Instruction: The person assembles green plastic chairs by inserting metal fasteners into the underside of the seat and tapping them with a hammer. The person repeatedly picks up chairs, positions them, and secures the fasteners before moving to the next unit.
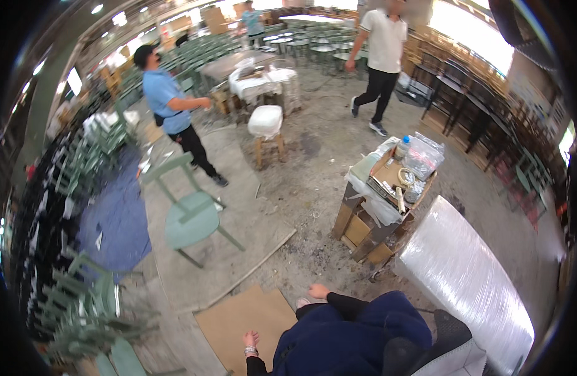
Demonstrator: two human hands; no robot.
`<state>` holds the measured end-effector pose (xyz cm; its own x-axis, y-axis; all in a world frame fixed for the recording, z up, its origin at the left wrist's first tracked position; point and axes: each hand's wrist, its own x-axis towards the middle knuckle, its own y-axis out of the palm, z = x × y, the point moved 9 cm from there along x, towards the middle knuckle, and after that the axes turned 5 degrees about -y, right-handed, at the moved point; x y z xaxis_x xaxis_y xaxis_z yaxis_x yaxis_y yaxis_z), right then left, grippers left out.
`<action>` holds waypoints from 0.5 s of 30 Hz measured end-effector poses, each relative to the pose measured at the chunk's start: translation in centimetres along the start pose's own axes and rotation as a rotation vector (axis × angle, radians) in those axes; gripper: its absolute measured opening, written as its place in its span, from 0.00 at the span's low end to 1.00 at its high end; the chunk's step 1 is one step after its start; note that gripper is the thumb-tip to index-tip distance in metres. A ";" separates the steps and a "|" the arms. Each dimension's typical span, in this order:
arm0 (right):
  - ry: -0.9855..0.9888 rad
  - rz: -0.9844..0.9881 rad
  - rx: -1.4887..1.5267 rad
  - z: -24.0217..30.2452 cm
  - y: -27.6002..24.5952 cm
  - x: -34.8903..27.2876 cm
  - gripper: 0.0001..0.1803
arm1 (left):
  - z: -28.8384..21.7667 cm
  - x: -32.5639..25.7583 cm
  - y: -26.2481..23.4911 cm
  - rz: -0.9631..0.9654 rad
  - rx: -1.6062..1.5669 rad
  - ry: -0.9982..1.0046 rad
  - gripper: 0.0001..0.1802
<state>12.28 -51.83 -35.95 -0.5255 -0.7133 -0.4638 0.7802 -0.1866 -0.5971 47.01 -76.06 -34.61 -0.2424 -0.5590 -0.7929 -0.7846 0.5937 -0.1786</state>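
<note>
My left hand (251, 339), with a band at the wrist, hangs over a flat brown cardboard sheet (229, 316) on the floor. Its fingers are loosely bent and a little apart, and nothing shows in them. My right hand (318, 291) reaches forward near my knee, above the far right edge of the cardboard; its fingers look loosely apart and it holds nothing that I can see. Ahead and to the left, a single green chair (191, 216) stands upright on a grey floor sheet (257, 250), out of reach of both hands.
A box-topped stand (357, 219) carries a bottle, tape rolls and plastic bags. Beside it lies a large film-wrapped bundle (464, 276). Stacked green chairs (82, 301) line the left, near a blue sheet (113, 225). Two people (166, 94) (382, 50) stand or walk ahead; a wrapped stool (265, 122) is between them.
</note>
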 end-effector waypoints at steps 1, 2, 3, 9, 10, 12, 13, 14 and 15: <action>-0.069 -0.073 0.061 3.8 -1.5 2.9 0.22 | -3.4 3.1 -0.1 0.017 -0.005 0.053 0.20; -0.162 -0.024 0.103 11.2 -3.0 4.0 0.22 | -4.8 4.6 -3.5 -0.028 -0.030 0.077 0.16; -0.144 -0.070 0.119 12.6 -4.5 5.6 0.21 | -7.4 6.3 -2.5 0.016 0.005 0.120 0.15; -0.119 -0.185 0.223 19.0 -7.3 12.4 0.21 | -26.5 15.5 -2.1 0.217 0.225 0.210 0.14; -0.124 -0.234 0.216 18.9 -7.5 13.4 0.20 | -30.4 17.8 -2.3 0.233 0.286 0.220 0.14; 0.074 -0.235 0.312 16.7 -6.9 13.9 0.20 | -40.5 24.0 -4.3 0.215 0.453 0.384 0.14; 0.175 -0.270 0.237 14.2 -6.5 13.7 0.19 | -46.7 26.6 -4.0 0.213 0.553 0.525 0.14; 0.209 -0.397 0.239 12.3 -6.4 12.3 0.19 | -52.6 28.8 -4.6 0.197 0.652 0.661 0.14; 0.418 -0.439 0.185 8.6 -5.2 11.2 0.19 | -59.4 31.3 -5.7 0.073 0.709 0.829 0.14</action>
<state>5.21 -64.68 -32.41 -0.8690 -0.2266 -0.4398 0.4877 -0.5424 -0.6841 9.99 -131.36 -23.82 -0.7925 -0.5672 -0.2243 -0.3103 0.6915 -0.6524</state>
